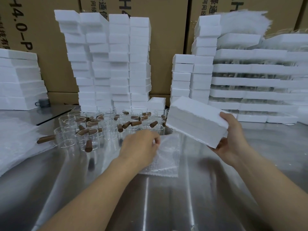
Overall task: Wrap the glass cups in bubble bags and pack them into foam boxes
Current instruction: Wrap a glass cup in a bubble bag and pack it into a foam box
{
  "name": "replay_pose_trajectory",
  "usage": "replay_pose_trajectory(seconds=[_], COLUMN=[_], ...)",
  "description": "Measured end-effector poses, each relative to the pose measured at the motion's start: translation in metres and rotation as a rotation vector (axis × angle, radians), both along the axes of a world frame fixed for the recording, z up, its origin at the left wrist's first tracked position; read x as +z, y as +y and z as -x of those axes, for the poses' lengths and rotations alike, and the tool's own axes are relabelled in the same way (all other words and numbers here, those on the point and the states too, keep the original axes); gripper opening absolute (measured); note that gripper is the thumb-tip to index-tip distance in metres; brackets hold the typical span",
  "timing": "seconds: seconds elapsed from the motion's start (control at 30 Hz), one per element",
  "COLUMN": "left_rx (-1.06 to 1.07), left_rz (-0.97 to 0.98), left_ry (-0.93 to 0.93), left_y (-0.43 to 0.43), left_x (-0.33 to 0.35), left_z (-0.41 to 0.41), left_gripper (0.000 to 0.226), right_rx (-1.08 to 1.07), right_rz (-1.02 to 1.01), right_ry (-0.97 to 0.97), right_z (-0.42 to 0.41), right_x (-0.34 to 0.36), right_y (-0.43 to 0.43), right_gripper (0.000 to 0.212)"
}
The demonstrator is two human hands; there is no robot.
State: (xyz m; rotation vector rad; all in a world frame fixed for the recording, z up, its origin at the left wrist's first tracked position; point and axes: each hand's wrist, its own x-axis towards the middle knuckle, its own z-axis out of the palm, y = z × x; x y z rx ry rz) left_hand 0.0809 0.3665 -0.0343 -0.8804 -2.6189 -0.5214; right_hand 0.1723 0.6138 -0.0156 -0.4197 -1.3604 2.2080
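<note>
Right now your right hand [231, 140] holds a white foam box [196, 120] up over the table [166, 205], a bit to the right of the middle of the frame. Your thumb lies on the top of the box and your fingers curl under its lower corner. The box is tilted, with its far end higher than the end you hold, and it looks closed. Your left hand [140, 147] is in the middle of the frame, with its fingers bent to pinch the top edge of a clear bubble bag [166, 157]. The bag lies mostly flat on the shiny metal table, just below and to the right of that hand, and I cannot tell if a cup is inside it. The glass cups [93, 129] stand in a crowd on the table behind your left hand, from the middle left of the frame to the spot under the foam box. They have brown wooden handles that point every which way. A soft heap of more bubble bags [15, 140] sits at the left edge of the frame. Tall stacks of foam boxes [113, 64] rise at the back in the upper middle. Wide foam trays [250, 69] are piled at the upper right with glass showing between the layers. A small grey mug [43, 103] stands at the far left by a lower foam stack. Big brown cartons [50, 47] with black print fill the back.
</note>
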Motion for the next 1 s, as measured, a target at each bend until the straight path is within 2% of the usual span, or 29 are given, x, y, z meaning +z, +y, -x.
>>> replay_pose_trajectory(seconds=[0.1,0.17,0.2,0.3,0.37,0.47,0.57,0.67,0.8,0.9,1.0], left_rx=[0.035,-0.007,-0.031,-0.076,-0.096,-0.114,-0.091,-0.074,-0.063,-0.067,-0.071], left_rz=[-0.142,-0.238,-0.228,0.024,0.066,0.004,-0.149,-0.444,-0.745,-0.840,-0.867], left_ry=[0.042,-0.063,-0.141,-0.252,-0.242,-0.228,-0.251,-0.328,-0.416,-0.435,-0.420], left_y=[0.000,0.002,0.003,0.006,0.007,0.006,0.006,0.007,0.003,-0.003,-0.007], left_x=[0.002,0.000,-0.002,-0.009,-0.012,-0.011,-0.011,-0.009,0.000,0.007,0.010], left_z=[-0.001,-0.002,-0.002,-0.003,-0.002,0.002,0.008,0.017,0.025,0.027,0.029], left_gripper=[0.012,0.026,0.034,0.043,0.033,0.017,0.019,0.023,0.037,0.036,0.036], right_rx=[0.001,0.013,0.020,0.041,0.054,0.083,0.159,0.258,0.369,0.394,0.369], right_rz=[-0.014,-0.028,-0.039,-0.076,-0.084,-0.081,-0.069,-0.077,-0.093,-0.107,-0.099], right_ry=[0.020,0.030,0.033,0.037,0.037,0.037,0.036,0.036,0.010,-0.022,-0.065], right_z=[0.001,0.002,0.002,0.002,0.002,0.001,-0.002,-0.006,-0.013,-0.017,-0.017], right_x=[0.000,0.000,0.000,-0.001,-0.001,0.000,0.001,0.004,0.007,0.004,0.001], right_y=[0.002,0.001,0.001,0.000,-0.001,-0.001,0.003,0.008,0.019,0.024,0.026], right_gripper=[0.028,0.027,0.027,0.020,0.019,0.019,0.023,0.024,0.037,0.051,0.046])
